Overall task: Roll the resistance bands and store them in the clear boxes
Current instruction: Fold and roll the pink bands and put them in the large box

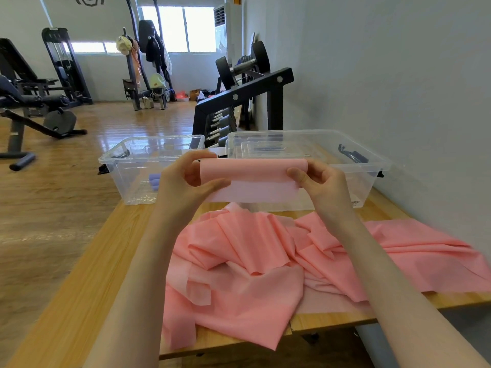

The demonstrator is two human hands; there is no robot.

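A pink resistance band (252,179) is held up above the wooden table (87,288), its top end curled into the start of a roll. My left hand (186,179) pinches the left end of that roll and my right hand (321,184) pinches the right end. The rest of the pink band (255,264) lies crumpled in a heap on the table below my hands. Two clear boxes stand behind: the left box (117,166) holds rolled purple bands (154,180); the right box (372,160) sits by the wall.
A grey wall (398,88) runs along the table's right side. A black dumbbell rack (247,99) stands behind the boxes. Gym benches (32,102) and a coat stand (151,62) occupy the wooden floor to the left.
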